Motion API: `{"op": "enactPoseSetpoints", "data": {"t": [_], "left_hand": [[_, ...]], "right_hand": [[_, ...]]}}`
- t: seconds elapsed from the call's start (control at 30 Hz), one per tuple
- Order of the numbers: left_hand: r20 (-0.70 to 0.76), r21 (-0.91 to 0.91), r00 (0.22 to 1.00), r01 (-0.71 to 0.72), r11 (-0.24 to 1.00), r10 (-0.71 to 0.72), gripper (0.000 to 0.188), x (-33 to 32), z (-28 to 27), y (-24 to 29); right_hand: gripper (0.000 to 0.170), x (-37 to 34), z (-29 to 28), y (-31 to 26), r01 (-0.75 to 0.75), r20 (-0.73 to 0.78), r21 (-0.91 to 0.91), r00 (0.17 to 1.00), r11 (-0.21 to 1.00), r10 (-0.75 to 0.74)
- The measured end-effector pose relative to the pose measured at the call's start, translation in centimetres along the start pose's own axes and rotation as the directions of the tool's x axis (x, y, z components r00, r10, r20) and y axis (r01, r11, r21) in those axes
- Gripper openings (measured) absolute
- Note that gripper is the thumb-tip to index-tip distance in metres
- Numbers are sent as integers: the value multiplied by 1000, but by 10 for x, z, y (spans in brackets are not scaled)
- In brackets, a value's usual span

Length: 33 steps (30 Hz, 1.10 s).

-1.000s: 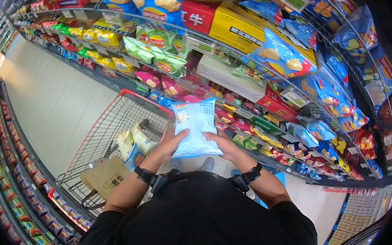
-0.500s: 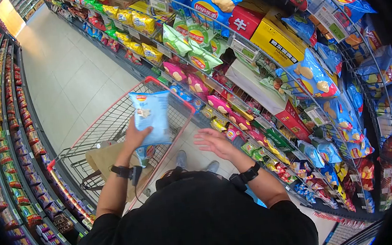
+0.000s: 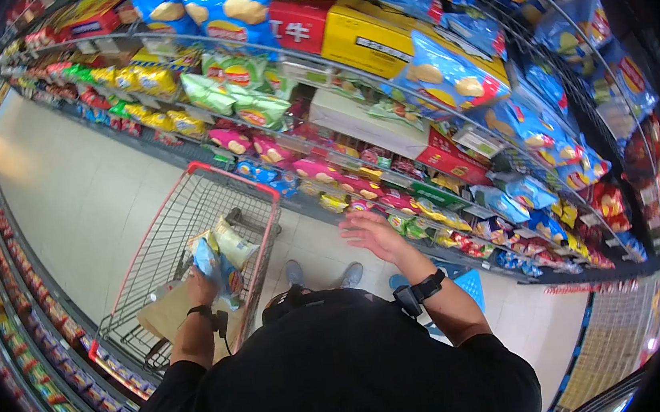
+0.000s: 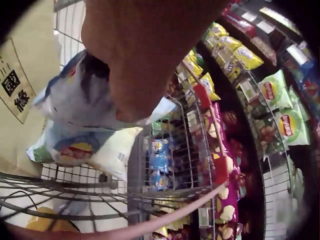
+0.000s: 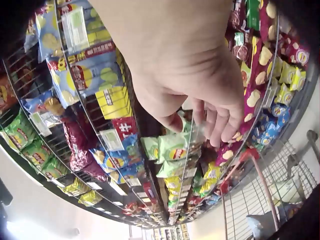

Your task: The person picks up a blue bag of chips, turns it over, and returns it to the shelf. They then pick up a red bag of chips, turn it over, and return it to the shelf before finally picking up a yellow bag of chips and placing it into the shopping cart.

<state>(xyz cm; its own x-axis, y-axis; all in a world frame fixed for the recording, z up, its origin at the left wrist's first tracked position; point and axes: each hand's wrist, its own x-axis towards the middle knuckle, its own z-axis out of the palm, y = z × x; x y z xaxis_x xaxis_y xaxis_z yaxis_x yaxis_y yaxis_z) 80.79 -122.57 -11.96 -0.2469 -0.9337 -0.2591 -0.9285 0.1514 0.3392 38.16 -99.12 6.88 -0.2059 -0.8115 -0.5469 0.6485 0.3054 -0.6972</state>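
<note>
Down inside the shopping cart (image 3: 156,224), the left hand (image 3: 202,288) holds a light blue chip bag (image 3: 205,258). The left wrist view shows that hand (image 4: 135,65) over the pale bag (image 4: 80,102), its fingers mostly hidden. Beneath lies another chip bag (image 4: 75,150), beside a brown paper bag (image 4: 15,135). A cream-coloured bag (image 3: 234,244) lies further forward in the cart. The right hand (image 3: 375,236) is raised in the air, empty, with relaxed fingers; in the right wrist view the hand (image 5: 190,85) hangs in front of the shelves, its fingers slightly bent.
Shelves with blue chip bags (image 3: 225,16), a yellow box (image 3: 367,37) and green bags (image 3: 259,105) run along the front and right. Another packed shelf (image 3: 28,318) stands at the left. Tiled floor (image 3: 75,152) lies between them. A blue item (image 3: 468,292) is beside the right forearm.
The left hand has lowered the light blue bag from above the cart into it. Earlier both hands held the bag; the right hand let go and stays raised. The head view has shifted.
</note>
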Motion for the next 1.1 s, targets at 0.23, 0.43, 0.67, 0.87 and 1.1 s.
{"op": "enactPoseSetpoints", "data": {"t": [0.23, 0.43, 0.67, 0.87, 1.1], "left_hand": [[-116, -139, 893, -449, 883, 435, 58, 41, 20, 132], [-2, -472, 628, -686, 553, 778, 62, -16, 15, 354], [-5, -487, 239, -848, 206, 971, 70, -77, 53, 517], [28, -460, 209, -865, 198, 977, 75, -103, 74, 591], [162, -363, 282, -874, 323, 946, 76, -96, 99, 628]], "right_hand": [[58, -28, -102, 1, 301, -473, -170, 810, 938, -346], [80, -51, -179, -14, 403, -717, -342, 473, 849, -513], [87, -59, -233, -15, 363, -676, -406, 498, 839, -542], [88, -83, -233, -36, 327, -591, -294, 676, 898, -439], [86, -93, -274, -45, 357, -580, -332, 653, 873, -487]]}}
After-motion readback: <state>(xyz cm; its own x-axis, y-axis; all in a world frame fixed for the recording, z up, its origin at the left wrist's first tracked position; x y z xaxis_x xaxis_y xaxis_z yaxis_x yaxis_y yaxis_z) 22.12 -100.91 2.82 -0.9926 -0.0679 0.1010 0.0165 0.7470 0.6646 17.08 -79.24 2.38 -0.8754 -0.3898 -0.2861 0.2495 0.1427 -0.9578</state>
